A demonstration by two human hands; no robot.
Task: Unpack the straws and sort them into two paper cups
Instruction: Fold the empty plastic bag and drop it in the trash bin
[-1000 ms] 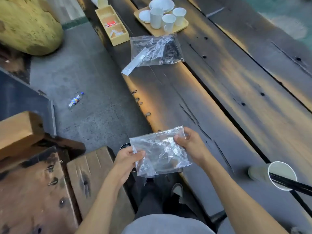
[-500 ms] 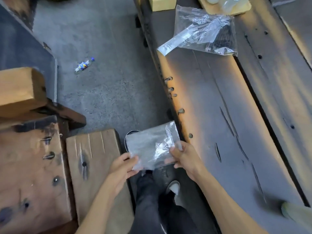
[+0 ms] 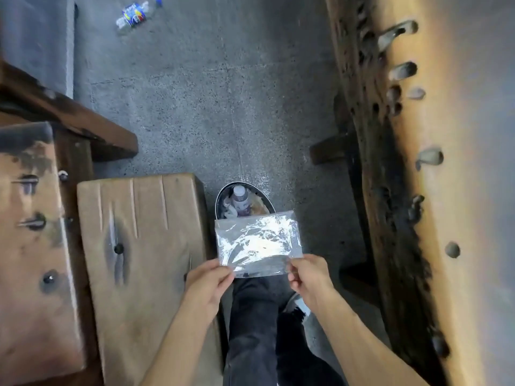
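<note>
While the camera looks almost straight down, a grey speckled concrete floor (image 3: 211,107) fills the middle of the view. Along the right side runs the edge of a long wooden table (image 3: 434,151), dark and rough at its rim, with holes and gouges in the orange-lit wood. On the left sit two pale wooden blocks: a wide block (image 3: 139,260) with grooves cut in its top, and a second weathered block (image 3: 30,240) at the far left with dark stains and metal fixings. A dark brown beam (image 3: 72,118) crosses behind them.

At the bottom centre are the person's legs in dark trousers (image 3: 253,330), with a dark shoe with a white sole (image 3: 298,307) just right of them.

Both bare forearms reach in from the bottom. The left hand (image 3: 207,285) pinches the near left corner of a clear plastic bag (image 3: 257,243) between thumb and fingers, and the right hand (image 3: 308,277) pinches the near right corner the same way. The bag is stretched flat between them, crinkled and shiny; whether it holds anything cannot be told.

Directly under the bag's far edge stands a small round bin (image 3: 220,201) on the floor, holding a plastic bottle (image 3: 241,201) and crumpled rubbish. At the top left, a squashed bottle with a blue cap (image 3: 136,15) lies on the floor, well away.
</note>
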